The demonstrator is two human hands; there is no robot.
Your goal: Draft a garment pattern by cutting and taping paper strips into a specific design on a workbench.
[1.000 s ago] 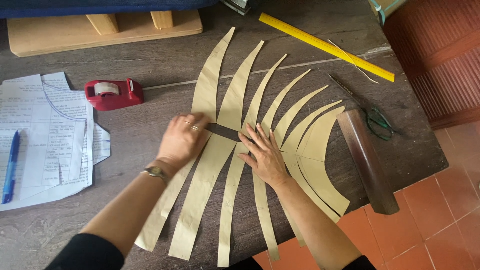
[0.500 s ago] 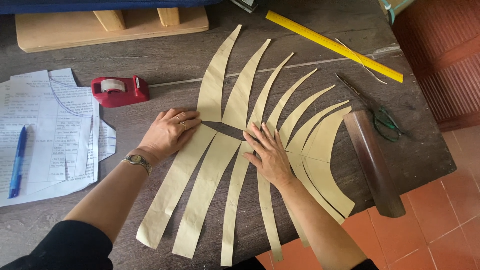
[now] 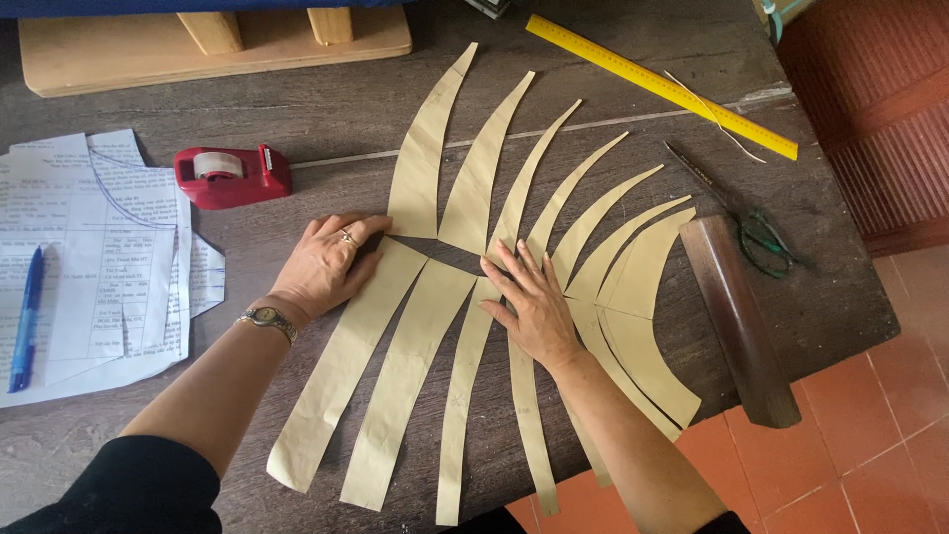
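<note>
Tan paper strips [image 3: 415, 336] lay fanned on the counter [image 3: 326, 109]; I judged I was flattening them, both hands' fingers spread, left hand [image 3: 326, 262] and right hand [image 3: 534, 302] gripping nothing, next needing careful alignment.

No packages, labels, signs or screens show here; the nearest is a stack of white printed sheets [image 3: 94, 257] at the worktop's [image 3: 326, 119] left edge.

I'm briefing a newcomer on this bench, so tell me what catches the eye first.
A fan of curved tan paper strips spreads across the middle of the dark wooden table. The left hand and the right hand press flat on it near its centre. A red tape dispenser sits left, a yellow ruler top right.
</note>
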